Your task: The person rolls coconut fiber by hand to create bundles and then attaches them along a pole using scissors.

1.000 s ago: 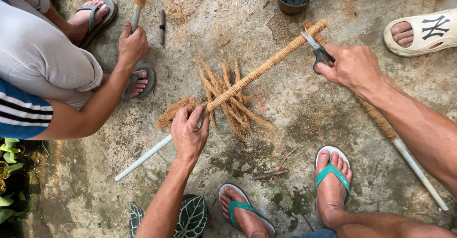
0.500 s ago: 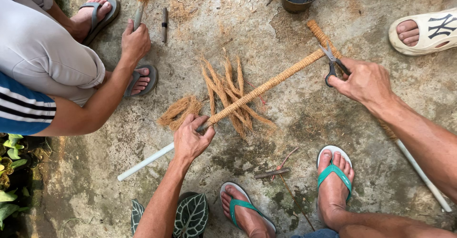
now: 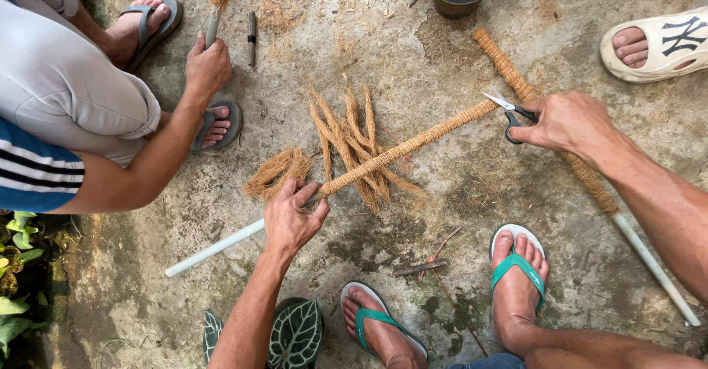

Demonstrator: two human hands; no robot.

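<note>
Left hand clamped round fibre-wrapped pipe lying on concrete ground — right hand gripping scissors at its far end, coir bundle underneath

Wrapped pole over loose fibre strands

Under left hand: pole wrapped in rough, matt coir rope; bare end smooth white plastic. Beside it, loose coir fibre, dry and coarse. In right hand: scissors, shiny metal blades, black plastic handles. Floor: rough, stained concrete, matt.
</note>
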